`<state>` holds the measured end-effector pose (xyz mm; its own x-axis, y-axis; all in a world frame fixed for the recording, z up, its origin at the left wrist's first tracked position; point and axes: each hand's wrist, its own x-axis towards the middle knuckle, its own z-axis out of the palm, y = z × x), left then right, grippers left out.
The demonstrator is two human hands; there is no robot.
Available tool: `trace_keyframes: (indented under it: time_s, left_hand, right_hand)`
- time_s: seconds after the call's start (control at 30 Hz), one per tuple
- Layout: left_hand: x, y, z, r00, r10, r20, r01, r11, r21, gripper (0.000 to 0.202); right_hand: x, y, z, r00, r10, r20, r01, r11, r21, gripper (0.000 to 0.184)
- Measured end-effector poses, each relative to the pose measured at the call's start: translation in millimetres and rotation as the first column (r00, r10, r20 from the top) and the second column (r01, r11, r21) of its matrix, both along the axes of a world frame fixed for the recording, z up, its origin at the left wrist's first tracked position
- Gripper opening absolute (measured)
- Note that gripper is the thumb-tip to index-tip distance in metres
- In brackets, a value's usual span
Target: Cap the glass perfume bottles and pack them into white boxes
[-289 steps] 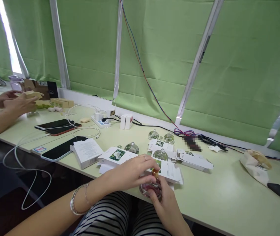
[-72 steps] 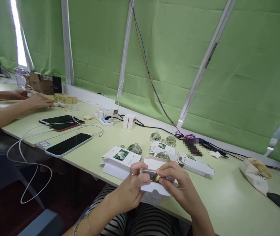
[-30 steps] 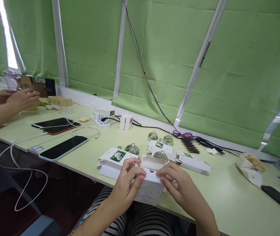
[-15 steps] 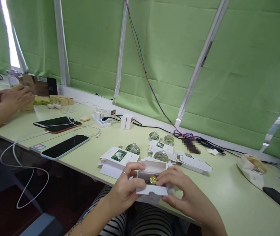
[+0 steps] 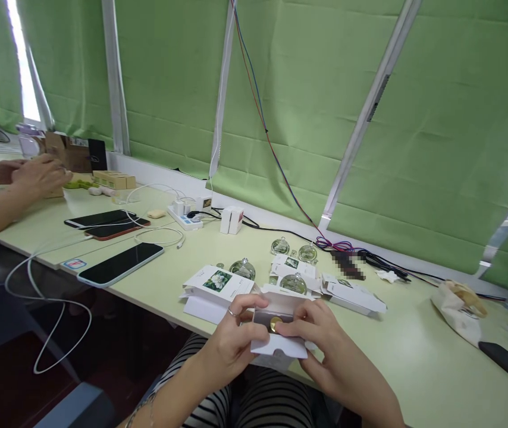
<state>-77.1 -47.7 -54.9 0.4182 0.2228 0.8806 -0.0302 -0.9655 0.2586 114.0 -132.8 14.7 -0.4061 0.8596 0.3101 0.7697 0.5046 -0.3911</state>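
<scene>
At the worktop's [image 5: 419, 348] near edge, our left hand [image 5: 236, 339] grips the white box [image 5: 279, 346]; our right hand [image 5: 323, 339] clasps its other side (one finger on the gold cap [image 5: 274, 323]).

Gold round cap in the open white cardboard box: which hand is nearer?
Right. The right hand reaches the gold round cap, seemingly touching it; the left hand holds the left side of the open white cardboard box, off the cap.

I'm sitting at a pale table [image 5: 423, 351], facing green blinds [image 5: 307, 119]; bright light [image 5: 24, 65] is showing through a gap far left, a chair [image 5: 8, 339] standing nearby.
</scene>
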Motion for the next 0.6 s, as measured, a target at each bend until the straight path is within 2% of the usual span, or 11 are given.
trace_keyframes:
  time_s: [0.13, 0.3, 0.43, 0.53, 0.6]
  left_hand:
    - [0.7, -1.2, 1.7, 0.999, 0.031, 0.007, -0.031, 0.999, 0.022, 0.012]
    - [0.6, -0.1, 3.3, 0.999, 0.034, 0.001, -0.034, 0.999, -0.018, 0.011]
    - [1.3, -0.5, 3.6, 0.999, 0.034, 0.009, -0.034, 0.999, -0.027, 0.012]
    - [1.1, -1.6, 4.2, 0.999, 0.042, 0.011, -0.041, 0.999, -0.028, 0.013]
    - [-0.4, -2.8, 5.2, 0.998, 0.062, 0.000, -0.062, 0.997, -0.053, 0.013]
  right_hand:
    - [-4.2, -1.9, 3.1, 1.000, -0.017, 0.019, 0.017, 1.000, -0.001, 0.049]
    - [11.0, -1.3, 3.1, 0.995, 0.061, -0.081, -0.064, 0.997, -0.033, 0.054]
    - [32.2, -5.5, 1.9, 0.989, -0.041, -0.144, 0.045, 0.999, 0.026, 0.047]
    - [36.9, -7.5, 1.1, 0.991, -0.090, -0.099, 0.090, 0.996, -0.009, 0.032]
    - [32.9, -6.2, 0.9, 0.991, -0.101, -0.088, 0.099, 0.995, -0.031, 0.031]
